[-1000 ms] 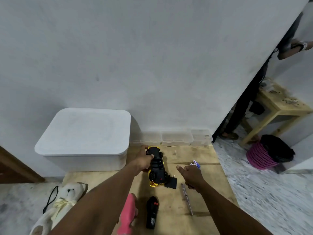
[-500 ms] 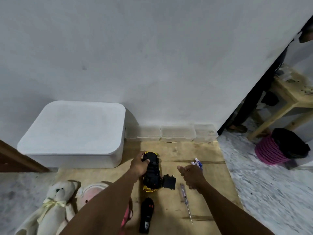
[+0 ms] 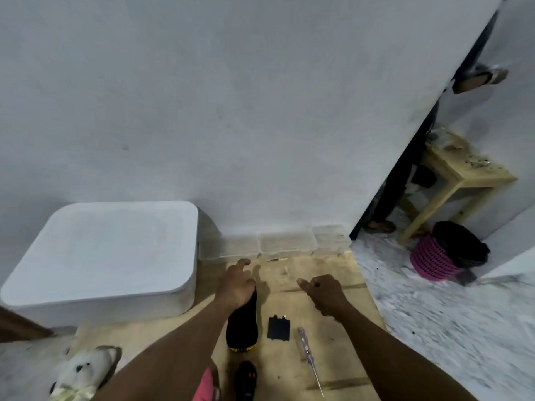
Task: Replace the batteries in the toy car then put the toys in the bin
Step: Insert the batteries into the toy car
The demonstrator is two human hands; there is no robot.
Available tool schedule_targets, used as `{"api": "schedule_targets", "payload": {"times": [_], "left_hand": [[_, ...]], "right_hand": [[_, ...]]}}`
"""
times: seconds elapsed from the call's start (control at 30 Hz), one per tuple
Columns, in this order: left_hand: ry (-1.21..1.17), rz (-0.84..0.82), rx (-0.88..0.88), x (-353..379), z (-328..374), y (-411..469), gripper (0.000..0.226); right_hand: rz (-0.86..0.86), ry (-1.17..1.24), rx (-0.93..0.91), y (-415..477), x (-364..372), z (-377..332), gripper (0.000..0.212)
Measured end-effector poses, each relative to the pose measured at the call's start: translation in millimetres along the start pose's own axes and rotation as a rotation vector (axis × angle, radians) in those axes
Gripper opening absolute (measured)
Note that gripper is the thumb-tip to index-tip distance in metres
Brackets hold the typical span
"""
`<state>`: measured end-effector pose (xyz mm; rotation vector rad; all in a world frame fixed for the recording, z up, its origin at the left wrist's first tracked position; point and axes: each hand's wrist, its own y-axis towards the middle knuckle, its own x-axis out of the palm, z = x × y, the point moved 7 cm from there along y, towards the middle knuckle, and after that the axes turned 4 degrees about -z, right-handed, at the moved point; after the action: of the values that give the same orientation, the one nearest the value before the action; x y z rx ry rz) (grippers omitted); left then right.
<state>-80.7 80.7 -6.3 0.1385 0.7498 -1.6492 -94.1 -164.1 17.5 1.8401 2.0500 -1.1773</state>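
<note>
The toy car (image 3: 242,325) lies upside down on the wooden board (image 3: 341,363), its black underside up and a yellow edge at the near end. My left hand (image 3: 236,285) grips the car's far end, index finger stretched out. The black battery cover (image 3: 278,328) lies loose just right of the car. My right hand (image 3: 325,293) hovers right of the car as a fist with the thumb out; the batteries seen in it earlier are hidden inside. The white bin (image 3: 101,250) stands at the left with its lid on.
A screwdriver (image 3: 309,357) lies right of the cover. A black remote (image 3: 245,380), a pink toy (image 3: 206,386) and a teddy bear (image 3: 84,369) sit near me. Clear boxes (image 3: 286,241) line the wall. A pink basket (image 3: 434,256), a wooden stool (image 3: 463,175) and another person's foot (image 3: 382,226) are at the right.
The battery cover now lies apart from the car. My left hand has slid to the car's far end. My right fist has closed over the blue-white batteries. The view has shifted.
</note>
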Motion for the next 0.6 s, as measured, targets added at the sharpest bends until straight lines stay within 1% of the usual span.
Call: {"api": "schedule_targets", "payload": {"times": [0.1, 0.17, 0.3, 0.4, 0.5, 0.6], "left_hand": [[0.127, -0.035, 0.125, 3, 44, 10, 0.047], [0.187, -0.06, 0.18, 11, 73, 19, 0.044], [0.292, -0.105, 0.248, 38, 119, 43, 0.041], [0.35, -0.121, 0.275, 66, 145, 66, 0.039], [0.408, -0.144, 0.289, 97, 163, 93, 0.037], [0.469, -0.156, 0.291, 123, 175, 121, 0.036]], "right_hand": [[0.08, -0.198, -0.055, 6, -28, -12, 0.052], [0.119, -0.31, -0.053, 15, -46, -12, 0.051], [0.212, -0.325, -0.021, 35, -89, 2, 0.03], [0.224, -0.4, -0.007, 60, -115, 16, 0.022], [0.218, -0.522, -0.058, 91, -132, 23, 0.028], [0.188, -0.558, -0.094, 124, -138, 30, 0.039]]}}
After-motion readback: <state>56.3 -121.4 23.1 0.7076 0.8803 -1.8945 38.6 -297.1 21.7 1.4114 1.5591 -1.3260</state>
